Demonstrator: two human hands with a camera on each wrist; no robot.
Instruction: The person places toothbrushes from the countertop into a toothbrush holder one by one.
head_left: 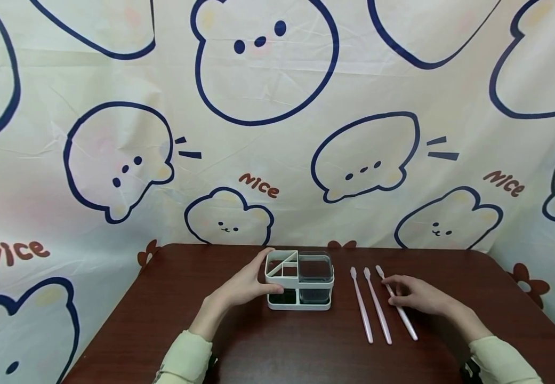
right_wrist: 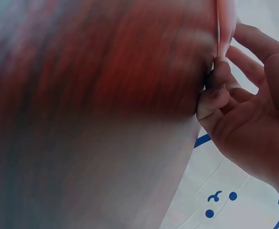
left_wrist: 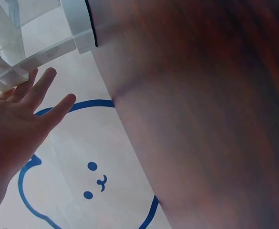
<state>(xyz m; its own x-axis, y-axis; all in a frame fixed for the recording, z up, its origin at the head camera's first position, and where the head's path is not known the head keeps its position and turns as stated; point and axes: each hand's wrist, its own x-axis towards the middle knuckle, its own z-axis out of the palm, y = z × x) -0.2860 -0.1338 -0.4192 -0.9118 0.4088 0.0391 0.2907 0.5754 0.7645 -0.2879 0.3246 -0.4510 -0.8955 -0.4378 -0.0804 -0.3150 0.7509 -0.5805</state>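
Observation:
A white two-tier toothbrush holder (head_left: 298, 285) stands on the table, with divided slots at its left and a clear grey cup (head_left: 315, 268) in its right half. My left hand (head_left: 243, 280) grips its left side, thumb across the front and fingers round the back. In the left wrist view, part of the holder's white frame (left_wrist: 84, 28) shows above the spread fingers. Three pale pink toothbrushes lie to the right, heads away from me. My right hand (head_left: 418, 293) pinches the rightmost toothbrush (head_left: 408, 322). The middle toothbrush (head_left: 379, 309) and left toothbrush (head_left: 362, 309) lie untouched beside it.
The dark brown wooden table (head_left: 171, 298) has its far edge just behind the holder. A pale cloth backdrop (head_left: 287, 149) with blue cartoon outlines hangs behind and at both sides.

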